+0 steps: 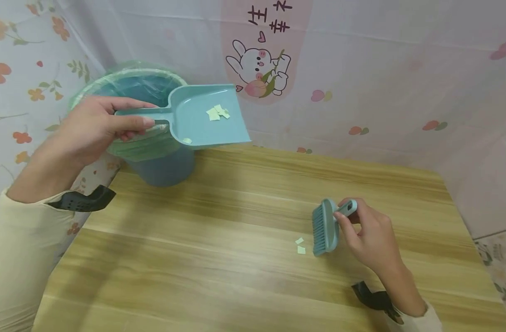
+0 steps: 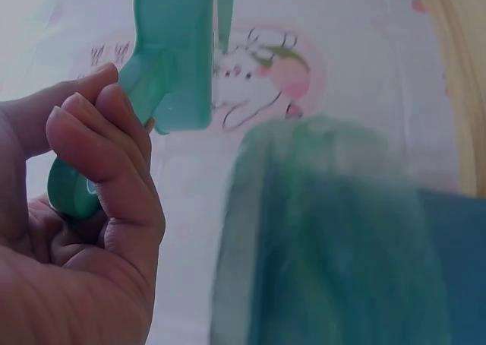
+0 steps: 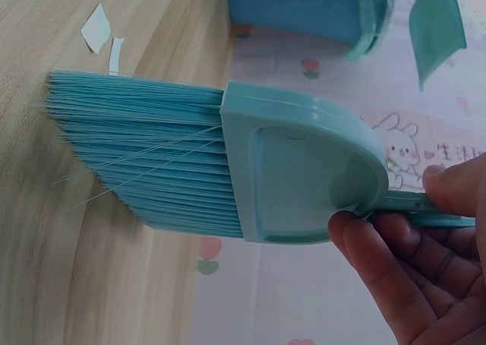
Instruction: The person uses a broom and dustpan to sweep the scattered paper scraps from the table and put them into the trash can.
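My left hand (image 1: 95, 122) grips the handle of a light blue dustpan (image 1: 203, 99), held up partly over the rim of a blue trash bin (image 1: 161, 166). Several pale paper scraps (image 1: 214, 113) lie in the pan, one near its handle end. In the left wrist view the fingers (image 2: 114, 170) curl round the handle. My right hand (image 1: 373, 235) holds a small blue brush (image 1: 329, 226) by its handle, bristles (image 3: 152, 155) against the wooden table. Two paper scraps (image 1: 301, 250) lie on the table just left of the bristles.
The bin has a green plastic liner (image 1: 132, 150) folded over its rim and stands at the table's back left corner. A white curtain (image 1: 360, 83) with a rabbit print hangs behind the wooden table (image 1: 219, 276). Flowered cloth (image 1: 20, 92) covers the left side.
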Motion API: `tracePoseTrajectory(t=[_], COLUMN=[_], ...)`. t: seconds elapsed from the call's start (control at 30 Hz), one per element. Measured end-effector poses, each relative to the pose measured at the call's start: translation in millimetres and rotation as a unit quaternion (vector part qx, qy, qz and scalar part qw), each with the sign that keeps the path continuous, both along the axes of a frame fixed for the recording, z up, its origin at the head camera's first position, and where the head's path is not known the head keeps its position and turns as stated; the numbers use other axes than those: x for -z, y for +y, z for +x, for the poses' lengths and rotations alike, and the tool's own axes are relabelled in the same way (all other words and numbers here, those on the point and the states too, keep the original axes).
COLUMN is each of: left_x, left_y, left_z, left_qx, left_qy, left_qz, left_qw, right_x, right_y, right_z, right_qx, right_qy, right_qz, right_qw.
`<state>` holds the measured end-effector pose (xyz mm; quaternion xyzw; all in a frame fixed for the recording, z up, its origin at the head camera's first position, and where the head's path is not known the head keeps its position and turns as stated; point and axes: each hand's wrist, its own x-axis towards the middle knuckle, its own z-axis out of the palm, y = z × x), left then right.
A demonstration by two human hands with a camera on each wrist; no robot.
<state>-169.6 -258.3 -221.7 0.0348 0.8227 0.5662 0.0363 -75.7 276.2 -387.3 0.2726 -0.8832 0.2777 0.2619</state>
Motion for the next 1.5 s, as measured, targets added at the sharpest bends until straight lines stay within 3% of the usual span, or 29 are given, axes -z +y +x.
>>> tracePoseTrajectory(t=[0.17,0.3,0.43,0.6,0.7,0.83,1.07,1.2,1.27,1.37,1.47,1.5], left_x=[-6.5,-6.5,-6.0,-3.5,0.2,1.9,-7.9,-6.9,-5.5,-3.1,4.2,6.8], left_y=[-25,-41,-55,-73,-85,-92,-83,-82,-81,-80,-80,-80], left_z=[-6.7,-7.1,-5.0,-1.6,-1.1,0.6,15.7,19.9,20.7,20.7,17.3,15.9], left_qx=[-0.027,-0.051,-0.084,-0.111,-0.125,-0.146,-0.212,-0.218,-0.215,-0.212,-0.196,-0.187], left_qy=[0.004,0.009,0.014,0.039,0.067,0.102,0.025,0.024,0.042,0.083,0.195,0.238], left_qz=[0.023,0.088,0.165,0.17,0.117,0.008,-0.126,-0.159,-0.184,-0.258,-0.327,-0.345], left_qw=[0.9994,0.9948,0.9826,0.9784,0.983,0.9841,0.9688,0.9627,0.9582,0.9389,0.9036,0.8882], right_x=[0.2,0.8,1.4,1.6,1.5,1.5,1.8,2.2,2.5,2.9,3.1,3.0], right_y=[0,0,-1,-2,-2,-2,-3,-3,-3,-2,-2,-2], right_z=[0.0,-0.5,-0.4,0.1,0.2,-0.5,0.1,0.4,0.3,0.4,0.8,1.0], right_qx=[0.001,-0.002,-0.001,0.003,0.002,-0.001,-0.001,0.001,0.0,-0.003,-0.002,-0.001], right_qy=[0.001,0.0,-0.004,-0.006,-0.005,-0.001,-0.003,-0.005,-0.004,-0.003,-0.003,-0.003], right_qz=[-0.002,-0.004,-0.002,-0.002,-0.001,0.0,0.002,0.002,0.001,-0.001,0.0,0.001], right_qw=[1.0,1.0,1.0,1.0,1.0,1.0,1.0,1.0,1.0,1.0,1.0,1.0])
